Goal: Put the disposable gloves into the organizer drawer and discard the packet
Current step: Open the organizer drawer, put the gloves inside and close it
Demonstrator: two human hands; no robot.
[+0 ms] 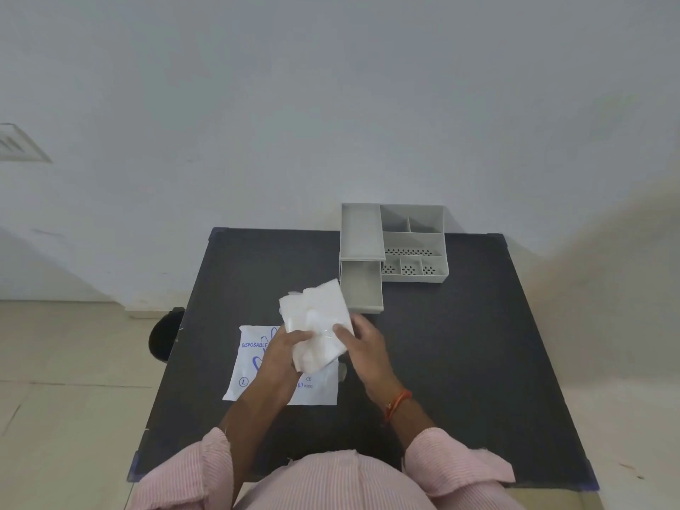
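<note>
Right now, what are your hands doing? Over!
Left hand and right hand both gripping glove stack. Drawer open, empty. Packet flat on table. Nothing blocking.

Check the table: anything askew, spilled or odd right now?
Nothing stands out. Both hands, left and right, hold the gloves just short of the open drawer. The packet lies flat on the table, slightly skewed, not yet discarded.
</note>
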